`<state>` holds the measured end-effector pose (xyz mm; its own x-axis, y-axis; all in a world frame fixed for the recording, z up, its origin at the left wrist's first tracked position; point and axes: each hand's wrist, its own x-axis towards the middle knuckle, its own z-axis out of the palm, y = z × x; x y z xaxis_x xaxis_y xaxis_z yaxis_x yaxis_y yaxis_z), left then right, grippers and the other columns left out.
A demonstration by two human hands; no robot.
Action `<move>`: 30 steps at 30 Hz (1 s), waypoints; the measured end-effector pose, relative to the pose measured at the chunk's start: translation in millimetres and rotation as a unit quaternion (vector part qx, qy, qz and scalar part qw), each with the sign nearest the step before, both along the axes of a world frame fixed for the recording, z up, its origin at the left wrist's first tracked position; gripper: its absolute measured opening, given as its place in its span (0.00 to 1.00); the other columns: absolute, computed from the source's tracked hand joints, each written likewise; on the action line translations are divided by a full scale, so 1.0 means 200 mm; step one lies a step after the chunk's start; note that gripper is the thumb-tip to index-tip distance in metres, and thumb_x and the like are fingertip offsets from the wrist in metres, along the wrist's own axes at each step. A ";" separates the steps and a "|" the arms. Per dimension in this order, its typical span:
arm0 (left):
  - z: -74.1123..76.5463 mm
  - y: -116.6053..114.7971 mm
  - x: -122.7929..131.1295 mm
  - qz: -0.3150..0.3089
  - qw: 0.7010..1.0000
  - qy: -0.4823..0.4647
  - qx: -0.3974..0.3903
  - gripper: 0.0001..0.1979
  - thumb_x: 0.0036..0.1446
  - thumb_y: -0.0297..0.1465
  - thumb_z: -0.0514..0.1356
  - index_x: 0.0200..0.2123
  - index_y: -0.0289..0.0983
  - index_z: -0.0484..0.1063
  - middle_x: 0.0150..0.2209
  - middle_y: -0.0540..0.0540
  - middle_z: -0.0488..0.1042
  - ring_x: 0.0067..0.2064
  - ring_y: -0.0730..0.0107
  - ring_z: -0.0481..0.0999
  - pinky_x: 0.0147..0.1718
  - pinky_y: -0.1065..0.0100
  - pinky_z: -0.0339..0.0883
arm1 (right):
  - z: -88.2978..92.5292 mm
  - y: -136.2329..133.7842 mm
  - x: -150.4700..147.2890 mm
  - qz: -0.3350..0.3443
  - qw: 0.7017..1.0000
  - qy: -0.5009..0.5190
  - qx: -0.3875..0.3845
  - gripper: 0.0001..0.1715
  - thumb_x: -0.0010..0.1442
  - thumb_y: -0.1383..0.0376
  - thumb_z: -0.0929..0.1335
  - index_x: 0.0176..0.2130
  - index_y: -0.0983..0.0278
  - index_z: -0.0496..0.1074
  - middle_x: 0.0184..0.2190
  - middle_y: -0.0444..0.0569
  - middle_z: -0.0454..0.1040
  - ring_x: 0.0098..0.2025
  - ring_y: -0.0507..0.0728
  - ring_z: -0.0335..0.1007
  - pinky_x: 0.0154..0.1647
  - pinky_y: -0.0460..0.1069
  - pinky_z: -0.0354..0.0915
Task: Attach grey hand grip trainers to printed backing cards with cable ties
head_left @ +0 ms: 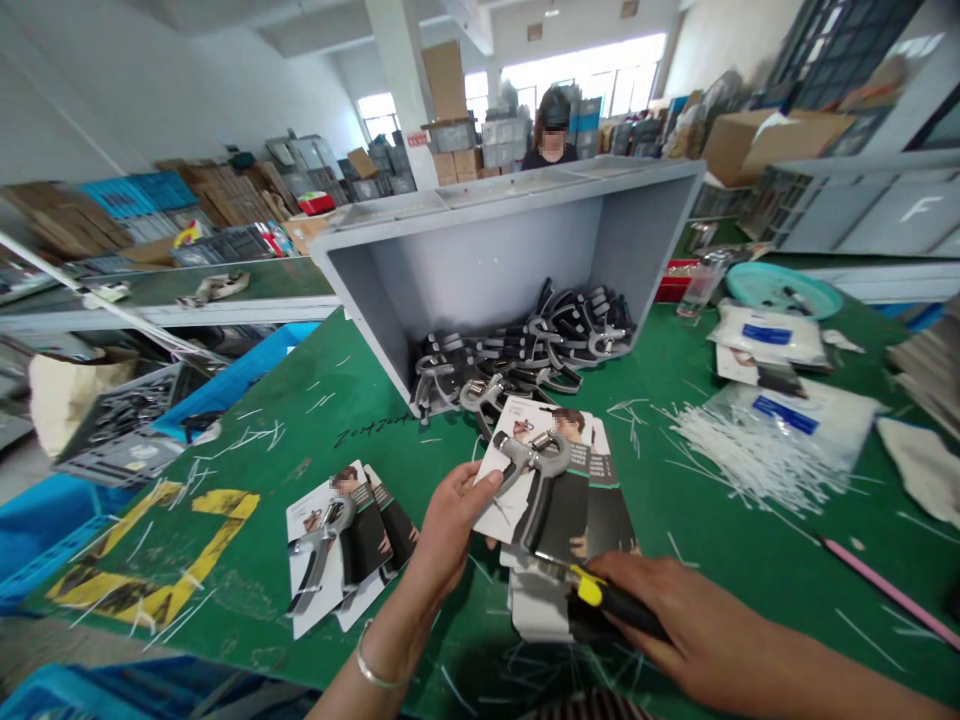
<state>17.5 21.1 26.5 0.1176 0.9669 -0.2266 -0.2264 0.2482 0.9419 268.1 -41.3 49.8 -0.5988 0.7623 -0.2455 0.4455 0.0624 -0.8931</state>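
Observation:
My left hand (450,525) pinches the edge of a printed card (499,515), thumb on top. A grey and black hand grip strengthener (536,465) with a metal spring lies against that card. In my right hand (667,610) is a pair of pliers (622,605) with black and yellow handles, its metal jaws at the card's lower edge beside the strengthener's handle. Another printed card (611,510) shows behind the held one, and a stack of cards (536,605) is below. To the left lie carded hand grip strengtheners (322,550).
A grey crate (480,270) on its side holds loose strengtheners (555,335). White cable ties (757,460) are heaped at right near plastic bags (817,410), a pink stick (892,590) and a turquoise plate (784,290). Yellow tape (217,505) marks the green table (255,590). Someone (551,140) is behind the crate.

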 end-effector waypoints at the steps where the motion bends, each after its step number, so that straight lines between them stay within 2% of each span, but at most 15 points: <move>1: 0.00 0.00 0.01 0.026 0.999 -0.029 0.008 0.19 0.58 0.41 0.64 0.45 0.32 0.70 0.28 0.51 0.74 0.21 0.78 0.67 0.17 0.76 0.63 | -0.01 -0.01 -0.01 -0.003 0.995 0.059 -0.077 0.18 0.65 0.55 0.65 0.50 0.62 0.72 0.43 0.56 0.76 0.39 0.60 0.75 0.42 0.54 0.69; 3: 0.01 -0.02 0.04 0.068 0.994 -0.080 0.025 0.19 0.59 0.40 0.64 0.47 0.34 0.69 0.34 0.48 0.77 0.25 0.76 0.72 0.24 0.74 0.68 | -0.06 -0.03 -0.06 0.001 0.951 0.196 -0.241 0.24 0.65 0.52 0.65 0.55 0.62 0.69 0.47 0.58 0.76 0.41 0.61 0.77 0.42 0.54 0.70; 5: 0.02 -0.04 0.08 0.099 0.988 -0.118 0.032 0.17 0.59 0.39 0.64 0.48 0.36 0.68 0.40 0.46 0.78 0.31 0.74 0.76 0.30 0.72 0.70 | -0.11 -0.06 -0.12 0.014 0.879 0.318 -0.354 0.29 0.63 0.52 0.68 0.58 0.63 0.67 0.48 0.59 0.77 0.45 0.62 0.78 0.44 0.53 0.69; 7: 0.03 -0.07 0.12 0.119 0.982 -0.142 0.027 0.16 0.61 0.38 0.63 0.48 0.37 0.67 0.44 0.46 0.78 0.36 0.72 0.78 0.35 0.71 0.70 | -0.17 -0.09 -0.20 0.014 0.824 0.398 -0.403 0.33 0.59 0.54 0.71 0.59 0.65 0.67 0.46 0.61 0.78 0.47 0.63 0.78 0.44 0.51 0.68; 9: 0.03 -0.09 0.15 0.127 0.979 -0.155 0.022 0.15 0.61 0.38 0.62 0.48 0.38 0.67 0.45 0.46 0.78 0.39 0.70 0.78 0.38 0.70 0.70 | -0.21 -0.11 -0.27 0.004 0.793 0.437 -0.425 0.35 0.59 0.54 0.71 0.61 0.65 0.66 0.46 0.63 0.78 0.45 0.63 0.79 0.41 0.50 0.67; 12: 0.02 -0.11 0.17 0.129 0.977 -0.166 0.019 0.14 0.61 0.39 0.62 0.47 0.38 0.68 0.44 0.46 0.78 0.42 0.68 0.78 0.41 0.69 0.70 | -0.23 -0.10 -0.32 -0.009 0.776 0.462 -0.429 0.35 0.60 0.54 0.69 0.62 0.65 0.64 0.48 0.64 0.77 0.43 0.64 0.79 0.41 0.52 0.68; 16: 0.01 -0.13 0.17 0.125 0.976 -0.176 0.010 0.14 0.61 0.38 0.62 0.47 0.38 0.68 0.45 0.46 0.77 0.44 0.67 0.78 0.43 0.68 0.70 | -0.24 -0.08 -0.31 -0.009 0.771 0.473 -0.426 0.31 0.62 0.56 0.68 0.60 0.65 0.65 0.41 0.61 0.78 0.39 0.64 0.80 0.39 0.54 0.70; 19: 0.01 -0.13 0.17 0.115 0.977 -0.182 0.008 0.13 0.62 0.36 0.61 0.48 0.37 0.68 0.43 0.46 0.77 0.42 0.68 0.78 0.42 0.68 0.70 | -0.26 -0.07 -0.30 -0.024 0.759 0.490 -0.428 0.26 0.63 0.58 0.67 0.56 0.66 0.68 0.35 0.55 0.76 0.31 0.58 0.78 0.30 0.49 0.69; 22: 0.02 -0.14 0.17 0.104 0.975 -0.194 0.009 0.13 0.63 0.36 0.61 0.47 0.36 0.68 0.42 0.46 0.77 0.40 0.68 0.78 0.38 0.69 0.70 | -0.29 -0.07 -0.32 -0.037 0.737 0.514 -0.437 0.18 0.63 0.58 0.67 0.50 0.66 0.72 0.28 0.46 0.69 0.19 0.48 0.65 0.18 0.42 0.61; 24: 0.01 -0.14 0.19 0.101 0.974 -0.201 0.008 0.13 0.63 0.36 0.61 0.46 0.36 0.68 0.42 0.45 0.78 0.39 0.69 0.78 0.36 0.70 0.70 | -0.30 -0.08 -0.34 -0.044 0.736 0.514 -0.438 0.15 0.63 0.57 0.67 0.46 0.64 0.72 0.25 0.42 0.66 0.14 0.45 0.54 0.13 0.41 0.54; 26: 0.00 -0.14 0.21 0.103 0.975 -0.197 0.000 0.14 0.62 0.38 0.61 0.46 0.36 0.68 0.40 0.45 0.78 0.35 0.70 0.78 0.33 0.71 0.70 | -0.33 -0.11 -0.37 -0.079 0.768 0.478 -0.419 0.13 0.63 0.56 0.68 0.42 0.63 0.72 0.25 0.42 0.66 0.15 0.44 0.53 0.14 0.40 0.53; 28: -0.02 -0.12 0.21 0.111 0.978 -0.175 -0.013 0.16 0.60 0.41 0.62 0.45 0.36 0.69 0.37 0.47 0.78 0.30 0.72 0.76 0.31 0.71 0.69 | -0.38 -0.15 -0.37 -0.096 0.834 0.395 -0.374 0.15 0.60 0.54 0.71 0.42 0.62 0.73 0.28 0.45 0.70 0.20 0.47 0.62 0.18 0.41 0.58; 30: -0.05 -0.09 0.14 0.137 0.982 -0.129 -0.010 0.19 0.58 0.44 0.63 0.43 0.35 0.70 0.33 0.48 0.77 0.26 0.73 0.74 0.29 0.70 0.69 | -0.42 -0.19 -0.32 -0.086 0.908 0.297 -0.283 0.20 0.56 0.50 0.73 0.43 0.60 0.74 0.33 0.49 0.73 0.29 0.54 0.69 0.26 0.46 0.65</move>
<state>44.8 3.1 17.2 -0.0905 0.9659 -0.2428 -0.5186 0.1624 0.8395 203.7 -79.6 -34.7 -0.6371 0.7100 -0.3000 -0.1660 -0.5064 -0.8462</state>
